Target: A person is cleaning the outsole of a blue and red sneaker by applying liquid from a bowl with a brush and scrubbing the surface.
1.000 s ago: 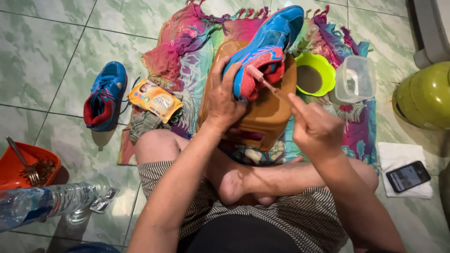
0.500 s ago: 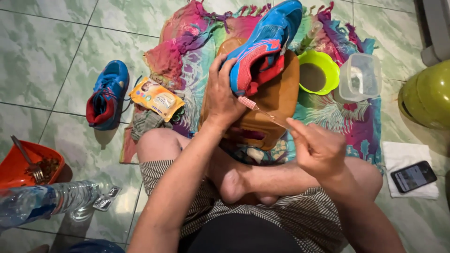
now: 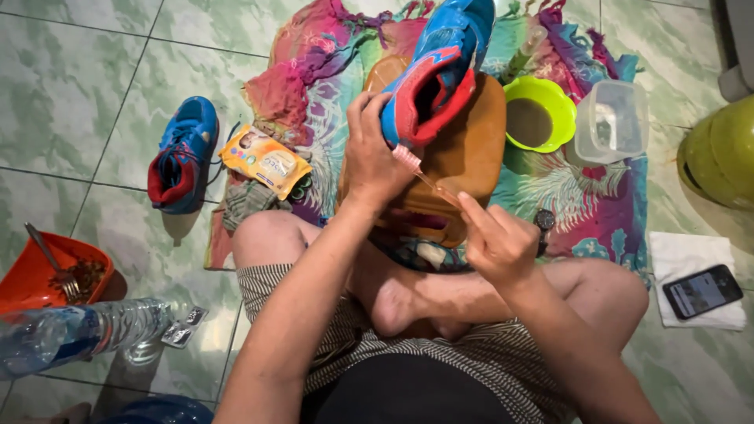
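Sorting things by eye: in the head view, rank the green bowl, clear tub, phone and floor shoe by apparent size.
1. Floor shoe
2. Green bowl and clear tub, too alike to rank
3. Phone

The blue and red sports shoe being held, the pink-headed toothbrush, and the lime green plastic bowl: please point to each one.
Blue and red sports shoe (image 3: pixel 440 74), head view, on its red inner collar.
Pink-headed toothbrush (image 3: pixel 408 159), head view, on the bristle head.
Lime green plastic bowl (image 3: pixel 567 106), head view, on its right rim.
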